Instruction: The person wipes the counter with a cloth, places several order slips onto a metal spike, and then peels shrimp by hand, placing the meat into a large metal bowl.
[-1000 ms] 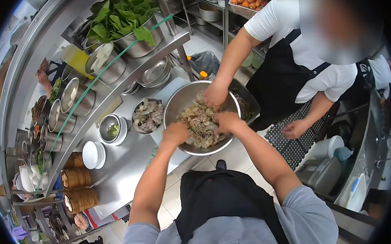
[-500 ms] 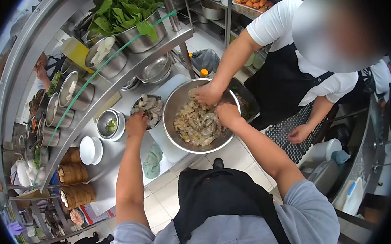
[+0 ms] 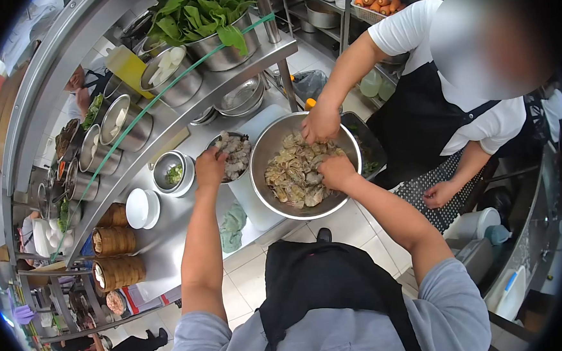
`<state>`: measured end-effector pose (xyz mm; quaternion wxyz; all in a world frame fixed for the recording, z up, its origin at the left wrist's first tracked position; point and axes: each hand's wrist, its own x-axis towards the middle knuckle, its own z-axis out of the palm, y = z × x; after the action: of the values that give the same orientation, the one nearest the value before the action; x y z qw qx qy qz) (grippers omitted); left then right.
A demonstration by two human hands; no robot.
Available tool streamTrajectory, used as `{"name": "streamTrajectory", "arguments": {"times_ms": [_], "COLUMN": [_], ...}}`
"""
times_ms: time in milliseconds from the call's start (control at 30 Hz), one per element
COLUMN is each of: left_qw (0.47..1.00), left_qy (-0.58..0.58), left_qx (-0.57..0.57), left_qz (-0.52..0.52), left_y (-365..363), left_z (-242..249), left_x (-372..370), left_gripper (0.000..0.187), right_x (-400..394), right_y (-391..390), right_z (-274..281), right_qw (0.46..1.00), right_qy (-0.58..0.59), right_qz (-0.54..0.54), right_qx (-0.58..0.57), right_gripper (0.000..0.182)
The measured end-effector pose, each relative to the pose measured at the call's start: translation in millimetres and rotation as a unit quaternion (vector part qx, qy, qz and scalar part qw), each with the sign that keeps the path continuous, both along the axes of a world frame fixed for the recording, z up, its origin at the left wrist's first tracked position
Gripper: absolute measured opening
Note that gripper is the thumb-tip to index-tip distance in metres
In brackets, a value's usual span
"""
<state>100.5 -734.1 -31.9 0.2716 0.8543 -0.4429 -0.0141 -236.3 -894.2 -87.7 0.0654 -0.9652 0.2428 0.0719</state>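
A large steel bowl point(image 3: 263, 199) holds a pile of shrimp and shells point(image 3: 294, 175). My right hand point(image 3: 339, 172) reaches over its right side, fingers curled into the pile and their tips hidden. My left hand point(image 3: 211, 167) is at the near left edge of a smaller bowl of greyish peeled shrimp point(image 3: 235, 156), its fingers bent over the edge; what they grip is hidden. Inside the large bowl's far rim hangs a co-worker's hand point(image 3: 321, 121), above the shells. Under the large bowl lies a pale cutting board point(image 3: 247, 200).
A green cloth point(image 3: 233, 227) lies at the counter's near edge. White bowls point(image 3: 143, 208), a bowl of chopped greens point(image 3: 173, 172) and bamboo steamers point(image 3: 121, 271) stand left. Above the counter runs a steel shelf point(image 3: 224, 85) with pots. A co-worker point(image 3: 413, 122) stands at the right.
The view has shifted, so things sit further right. The co-worker's hand has risen from the pile towards the far rim. My right hand has moved slightly nearer to me within the bowl.
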Motion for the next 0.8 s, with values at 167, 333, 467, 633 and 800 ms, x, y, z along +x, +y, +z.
{"name": "streamTrajectory", "arguments": {"times_ms": [167,333,467,633,800], "left_qw": [0.994,0.978,0.931,0.816,0.785], "left_qy": [-0.108,0.137,0.307,0.553,0.57], "left_qx": [-0.004,0.132,0.11,0.044,0.112], "left_qz": [0.015,-0.089,-0.163,-0.164,-0.215], "left_y": [7,-13,-26,-30,-43], "left_z": [8,37,-29,-52,-12], "left_x": [-38,-117,-158,-151,-139], "left_gripper": [0.026,0.037,0.037,0.036,0.036], "right_x": [-12,-3,12,-4,2], "right_y": [-9,9,41,29,5], "right_z": [5,28,34,25,44], "right_qw": [0.99,0.92,0.893,0.907,0.884], "right_qy": [-0.078,-0.24,-0.3,-0.371,-0.432], "right_qz": [-0.034,-0.147,-0.115,-0.123,-0.077], "right_qx": [0.115,0.273,0.316,0.16,0.163], "right_gripper": [0.025,0.029,0.027,0.026,0.021]}}
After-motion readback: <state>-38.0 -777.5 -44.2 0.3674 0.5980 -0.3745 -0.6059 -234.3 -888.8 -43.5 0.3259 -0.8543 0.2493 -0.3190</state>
